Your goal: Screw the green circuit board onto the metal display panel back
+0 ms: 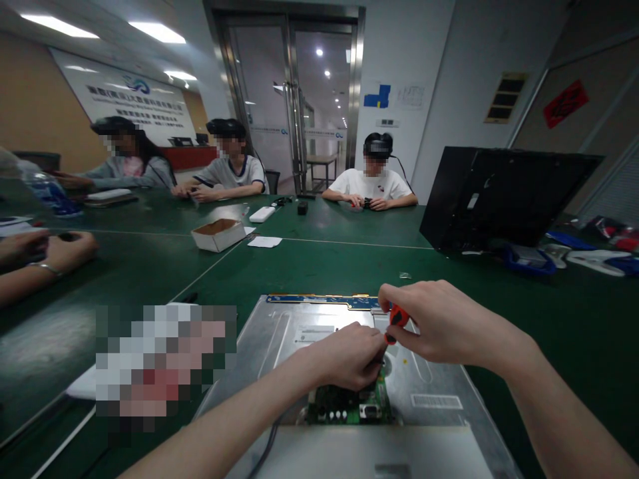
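Observation:
My right hand (424, 319) grips the red and black handle of a screwdriver (398, 318), held tilted with its lower end toward the board. Close against that lower end, my left hand (349, 356) is closed with its fingers curled down; what its fingertips pinch is hidden. Beneath both hands lies a green circuit board (349, 412), partly covered by my left hand. It sits on the silver metal back of a flat display panel (439, 426). A narrow blue circuit strip (319, 301) runs along the panel's far edge.
A black monitor casing (504, 199) stands at the right, with blue trays (529, 259) beside it. An open cardboard box (218, 236) and a white paper (265, 242) lie beyond the panel. Several people sit around the green table (349, 229). Another person's hands (64, 253) are at the left.

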Action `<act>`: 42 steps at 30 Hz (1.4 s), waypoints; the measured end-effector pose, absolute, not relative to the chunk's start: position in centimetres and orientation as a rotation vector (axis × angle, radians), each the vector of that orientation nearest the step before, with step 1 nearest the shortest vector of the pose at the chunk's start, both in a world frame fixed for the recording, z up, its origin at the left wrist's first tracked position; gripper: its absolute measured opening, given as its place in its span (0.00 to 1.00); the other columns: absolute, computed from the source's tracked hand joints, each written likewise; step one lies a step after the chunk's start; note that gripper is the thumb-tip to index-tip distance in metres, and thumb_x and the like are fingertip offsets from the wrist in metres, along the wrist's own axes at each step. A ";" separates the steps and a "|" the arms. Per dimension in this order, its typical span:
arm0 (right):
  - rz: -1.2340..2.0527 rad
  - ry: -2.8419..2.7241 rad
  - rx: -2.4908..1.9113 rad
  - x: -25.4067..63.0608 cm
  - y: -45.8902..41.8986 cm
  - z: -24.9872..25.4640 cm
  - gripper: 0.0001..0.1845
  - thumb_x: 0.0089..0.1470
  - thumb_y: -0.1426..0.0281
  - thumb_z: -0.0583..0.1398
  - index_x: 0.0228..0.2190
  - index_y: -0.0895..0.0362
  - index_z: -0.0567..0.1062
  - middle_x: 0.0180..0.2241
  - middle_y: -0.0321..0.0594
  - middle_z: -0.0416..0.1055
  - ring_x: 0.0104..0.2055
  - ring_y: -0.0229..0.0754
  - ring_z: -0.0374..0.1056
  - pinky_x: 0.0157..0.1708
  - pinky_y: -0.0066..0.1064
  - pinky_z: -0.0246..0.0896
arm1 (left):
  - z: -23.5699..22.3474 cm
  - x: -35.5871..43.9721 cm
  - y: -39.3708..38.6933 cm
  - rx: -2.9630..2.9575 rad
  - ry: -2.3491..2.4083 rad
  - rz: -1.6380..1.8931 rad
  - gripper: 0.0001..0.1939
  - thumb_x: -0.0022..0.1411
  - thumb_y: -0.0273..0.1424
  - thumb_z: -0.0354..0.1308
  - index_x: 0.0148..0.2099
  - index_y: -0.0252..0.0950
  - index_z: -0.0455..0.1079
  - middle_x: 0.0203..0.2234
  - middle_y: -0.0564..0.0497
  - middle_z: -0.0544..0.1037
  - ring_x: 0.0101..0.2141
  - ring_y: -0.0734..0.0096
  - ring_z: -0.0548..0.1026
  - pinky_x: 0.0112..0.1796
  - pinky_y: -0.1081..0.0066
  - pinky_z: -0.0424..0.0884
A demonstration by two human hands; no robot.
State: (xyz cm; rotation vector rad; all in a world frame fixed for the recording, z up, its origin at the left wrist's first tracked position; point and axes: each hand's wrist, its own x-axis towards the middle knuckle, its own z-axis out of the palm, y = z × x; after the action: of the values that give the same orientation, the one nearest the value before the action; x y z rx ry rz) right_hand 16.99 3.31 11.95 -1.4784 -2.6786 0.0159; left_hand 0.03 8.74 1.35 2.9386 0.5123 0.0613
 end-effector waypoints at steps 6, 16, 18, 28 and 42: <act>-0.017 -2.665 -1.522 17.0 3.3 11.8 0.07 0.56 0.62 0.59 0.35 0.52 0.70 0.28 0.35 0.74 0.29 0.43 0.69 0.25 0.30 0.47 | 1.3 0.0 8.7 2.951 0.524 0.072 0.03 0.55 0.27 0.55 0.35 0.35 0.65 0.31 0.46 0.76 0.28 0.62 0.74 0.28 0.67 0.66; 0.022 -2.670 -1.491 17.0 3.2 11.9 0.08 0.56 0.63 0.59 0.36 0.52 0.69 0.29 0.36 0.75 0.30 0.43 0.69 0.25 0.31 0.48 | 1.3 0.1 8.7 2.960 0.532 0.070 0.03 0.54 0.26 0.55 0.33 0.36 0.64 0.28 0.48 0.75 0.26 0.64 0.72 0.25 0.68 0.64; -0.001 -2.664 -1.512 17.0 3.3 11.8 0.07 0.57 0.63 0.58 0.36 0.52 0.70 0.29 0.36 0.75 0.30 0.43 0.69 0.26 0.31 0.48 | 1.3 0.1 8.7 2.951 0.540 0.072 0.03 0.54 0.27 0.55 0.33 0.36 0.64 0.28 0.47 0.75 0.26 0.63 0.72 0.25 0.68 0.64; 0.084 -2.621 -1.426 17.4 3.2 12.0 0.05 0.54 0.70 0.58 0.35 0.53 0.67 0.29 0.33 0.72 0.28 0.38 0.65 0.26 0.29 0.48 | 1.9 0.0 8.5 2.929 0.528 0.038 0.03 0.54 0.26 0.56 0.33 0.35 0.63 0.28 0.48 0.74 0.26 0.65 0.71 0.26 0.69 0.64; 0.059 -2.423 -1.485 19.4 1.9 14.0 0.04 0.54 0.67 0.59 0.33 0.53 0.69 0.29 0.34 0.70 0.27 0.36 0.63 0.26 0.27 0.53 | 2.9 -1.6 9.4 2.787 0.611 0.177 0.11 0.57 0.24 0.55 0.44 0.34 0.66 0.39 0.46 0.75 0.37 0.63 0.73 0.38 0.68 0.68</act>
State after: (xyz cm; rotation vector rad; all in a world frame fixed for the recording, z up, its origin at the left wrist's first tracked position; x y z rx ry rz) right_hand 19.38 1.85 13.95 -1.4851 -2.4232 0.0593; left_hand -1.60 9.39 2.92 2.7869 0.6112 0.1771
